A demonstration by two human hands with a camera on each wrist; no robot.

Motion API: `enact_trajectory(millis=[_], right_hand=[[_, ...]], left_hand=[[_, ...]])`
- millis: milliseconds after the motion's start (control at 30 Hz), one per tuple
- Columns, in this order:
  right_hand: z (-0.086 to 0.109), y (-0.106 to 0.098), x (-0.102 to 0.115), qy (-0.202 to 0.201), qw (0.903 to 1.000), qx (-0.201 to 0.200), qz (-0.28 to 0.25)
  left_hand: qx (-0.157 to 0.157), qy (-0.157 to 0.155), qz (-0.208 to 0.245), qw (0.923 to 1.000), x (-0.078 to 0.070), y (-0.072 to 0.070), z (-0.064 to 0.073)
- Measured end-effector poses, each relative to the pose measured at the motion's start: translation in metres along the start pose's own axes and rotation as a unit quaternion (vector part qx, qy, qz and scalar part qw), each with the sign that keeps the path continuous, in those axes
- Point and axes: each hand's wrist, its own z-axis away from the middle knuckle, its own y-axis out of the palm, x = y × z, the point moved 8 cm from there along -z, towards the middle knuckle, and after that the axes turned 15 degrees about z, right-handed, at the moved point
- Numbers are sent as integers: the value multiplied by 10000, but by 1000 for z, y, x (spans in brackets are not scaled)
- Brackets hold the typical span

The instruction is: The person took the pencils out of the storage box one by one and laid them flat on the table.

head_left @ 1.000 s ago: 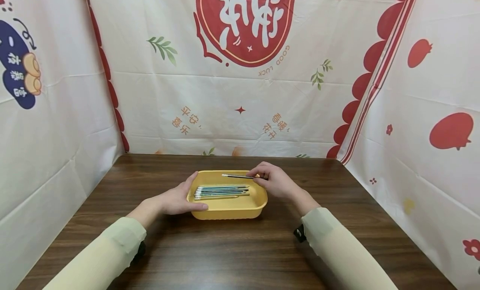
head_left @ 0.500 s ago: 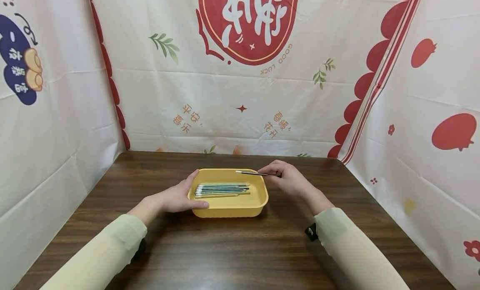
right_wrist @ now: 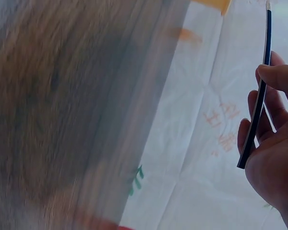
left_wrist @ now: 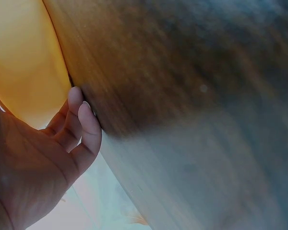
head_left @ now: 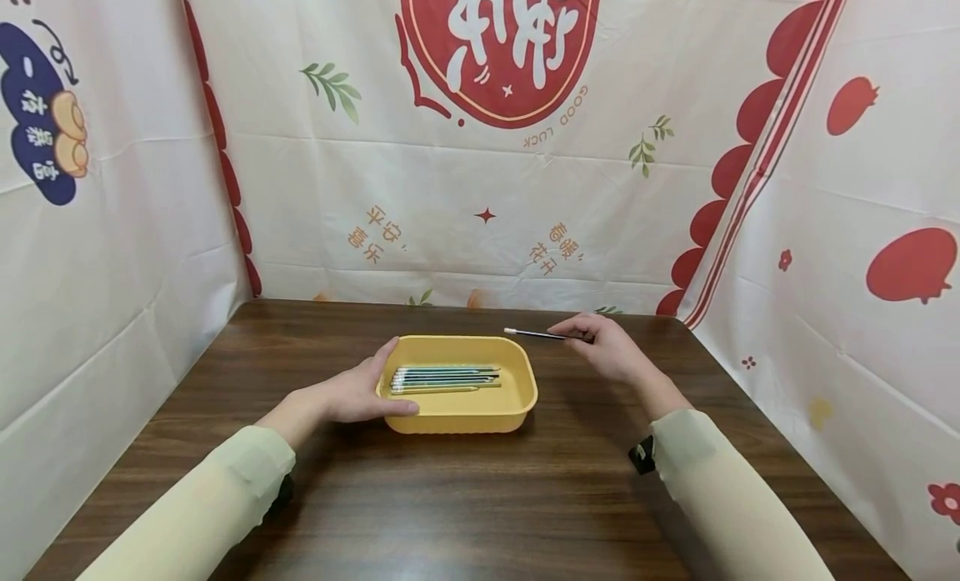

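A yellow plastic bin (head_left: pixel 455 424) stands on the table, with several pencils (head_left: pixel 442 379) lying side by side in it, their white eraser ends to the left. My left hand (head_left: pixel 352 395) grips the bin's left end, thumb over the front rim and index finger at the back corner. In the left wrist view, curled fingers (left_wrist: pixel 89 134) press the bin's yellow wall (left_wrist: pixel 26 62). Beyond the bin's back right corner, my right hand (head_left: pixel 611 348) pinches a dark pencil (head_left: pixel 532 334) between thumb and fingers. That pencil's white eraser end points left, and its other end lies against the palm.
The dark wooden table (head_left: pixel 450 514) runs back to a white printed cloth (head_left: pixel 465 181) hung behind it. More cloth encloses the left and right sides. Black straps (head_left: pixel 642 454) sit at the wrists below the pale sleeves.
My right hand has carried the dark pencil from over the bin to the right and back, past the rim. The left hand keeps its grip, and the bin stays in place.
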Motion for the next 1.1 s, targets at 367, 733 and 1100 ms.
enact_trajectory(millis=[367, 733, 1100], right_hand=[[-4, 3, -46, 670, 9975, 227, 58], [-19, 25, -81, 933, 9936, 638, -28], [-27, 46, -93, 1080, 9876, 1127, 155]], left_hand=[[23, 10, -42, 10000, 4, 1, -1], [47, 26, -10, 10000, 1, -2, -1], [23, -67, -4, 10000, 4, -3, -2]])
